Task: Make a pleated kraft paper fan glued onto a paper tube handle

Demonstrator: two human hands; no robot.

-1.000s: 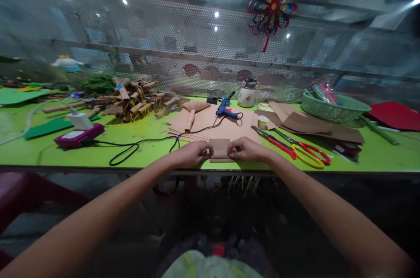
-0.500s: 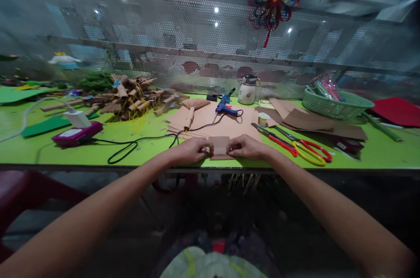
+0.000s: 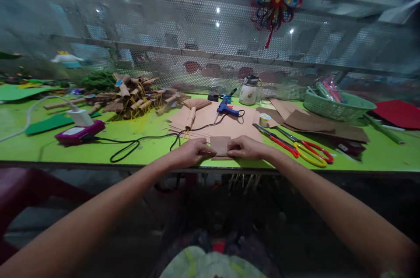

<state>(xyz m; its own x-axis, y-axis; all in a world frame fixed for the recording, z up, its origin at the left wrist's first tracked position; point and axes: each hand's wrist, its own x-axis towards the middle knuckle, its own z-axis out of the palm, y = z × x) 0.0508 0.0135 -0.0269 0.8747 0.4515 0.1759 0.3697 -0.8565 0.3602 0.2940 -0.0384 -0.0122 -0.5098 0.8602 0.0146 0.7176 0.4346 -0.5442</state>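
A small piece of brown paper (image 3: 220,145) with a fold along its near side lies at the table's front edge. My left hand (image 3: 194,152) is at its left side, fingertips closed on the lower left corner. At the opposite side, my right hand (image 3: 244,147) pinches the paper's right edge. Just beyond are large sheets of brown paper (image 3: 236,127), with a blue glue gun (image 3: 227,109) and a fan-shaped paper piece with a rolled handle (image 3: 191,116) on them. Red-handled scissors (image 3: 284,143) and yellow-and-red-handled scissors (image 3: 311,149) lie right of my right hand.
A purple power strip (image 3: 80,132) with a black cord sits on the left of the green table (image 3: 157,155). Behind it is a heap of rolled paper pieces (image 3: 138,96). A green basket (image 3: 339,105), a white jug (image 3: 248,92) and a tape roll (image 3: 264,119) stand towards the right.
My left fingers have slid down and right onto the paper's lower left corner. My right hand stays at the right edge. The view has shifted slightly.
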